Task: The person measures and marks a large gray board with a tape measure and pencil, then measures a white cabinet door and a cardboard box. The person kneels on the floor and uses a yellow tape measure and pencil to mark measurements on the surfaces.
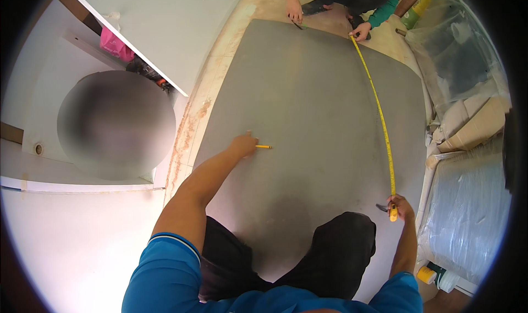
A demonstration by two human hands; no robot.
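A large grey board (308, 104) lies flat in front of me. My left hand (243, 146) rests on its left part, fingers closed round a yellow pencil (265, 147) that sticks out to the right. Near the board's right edge my right hand (404, 207) grips the yellow case of a tape measure (393, 214), with a small dark piece beside it. The yellow tape blade (379, 105) runs out across the board to the far edge. There a co-worker's hand (361, 31) holds its end, while the same person's other hand (294, 9) holds a thin dark tool.
Plastic-wrapped items (467, 208) and cardboard (476, 123) line the right side. White panels (165, 27) and a pink bag (115, 43) are at the left, where a round patch is blurred. Dusty floor tiles (190, 131) border the board. A crouching person is at the far end.
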